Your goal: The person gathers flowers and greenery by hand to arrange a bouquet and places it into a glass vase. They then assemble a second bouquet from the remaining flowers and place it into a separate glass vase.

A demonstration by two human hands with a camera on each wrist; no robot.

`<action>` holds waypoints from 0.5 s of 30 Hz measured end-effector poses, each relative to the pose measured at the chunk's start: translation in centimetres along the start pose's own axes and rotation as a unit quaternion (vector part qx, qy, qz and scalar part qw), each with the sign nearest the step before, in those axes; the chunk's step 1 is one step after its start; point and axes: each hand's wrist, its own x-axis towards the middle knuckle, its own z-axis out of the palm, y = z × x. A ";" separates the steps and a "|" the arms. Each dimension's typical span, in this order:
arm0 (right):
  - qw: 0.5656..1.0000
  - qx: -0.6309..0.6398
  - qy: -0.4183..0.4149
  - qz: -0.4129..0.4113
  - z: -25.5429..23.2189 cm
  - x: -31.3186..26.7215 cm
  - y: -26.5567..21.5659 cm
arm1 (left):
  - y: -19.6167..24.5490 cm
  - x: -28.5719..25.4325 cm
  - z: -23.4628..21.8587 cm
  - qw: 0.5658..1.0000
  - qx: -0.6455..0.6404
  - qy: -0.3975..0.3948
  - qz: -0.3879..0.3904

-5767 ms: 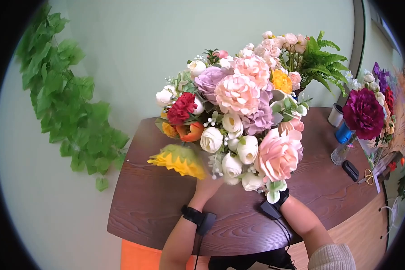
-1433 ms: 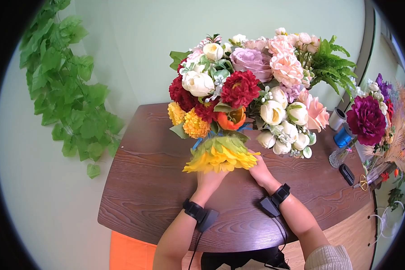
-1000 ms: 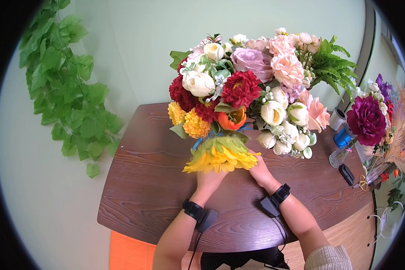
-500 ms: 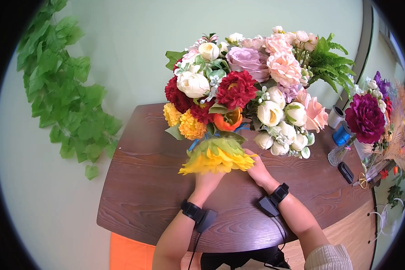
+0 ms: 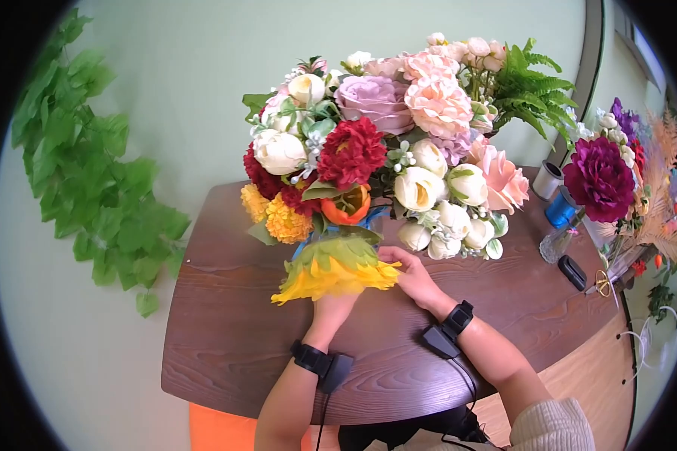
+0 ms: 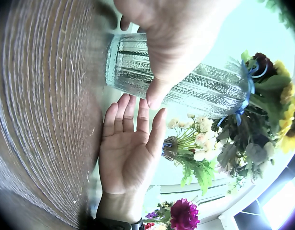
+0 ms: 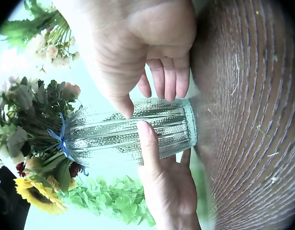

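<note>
A ribbed clear glass vase (image 6: 209,91) stands on the table, with a blue ribbon (image 7: 63,134) tied round its neck. My left hand (image 5: 334,310) holds the vase low down, thumb across the front and fingers behind. My right hand (image 5: 415,282) is at the other side, its fingers loosely extended and their tips right at the glass. The vase bears a full bouquet: a yellow sunflower (image 5: 337,274) leaning towards me, dark red blooms (image 5: 351,152), white roses (image 5: 420,188), a lilac rose (image 5: 374,104) and pink flowers (image 5: 438,107). In the head view, the sunflower hides most of the vase.
Behind the bouquet are pale pink blooms and a green fern (image 5: 530,90). On the table's right stand a blue ribbon roll (image 5: 560,208), a small glass vase (image 5: 555,244), a black case (image 5: 572,272) and scissors (image 5: 602,284). A leafy vine (image 5: 101,180) hangs at left.
Compared with the oldest frame, the bouquet has been turned, bringing dark red blooms to the front left. Lately the head view has shifted, and more of my right hand's fingers show beside the sunflower.
</note>
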 end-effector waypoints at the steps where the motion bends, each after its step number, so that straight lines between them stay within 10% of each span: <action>1: 1.000 -0.010 0.000 0.001 0.0 -0.1 0.0 | 0.4 0.0 -0.1 1.000 -0.021 0.005 0.008; 15: 0.999 0.037 0.019 -0.011 -0.1 0.4 1.2 | 0.3 0.0 -0.4 0.997 -0.074 -0.001 -0.036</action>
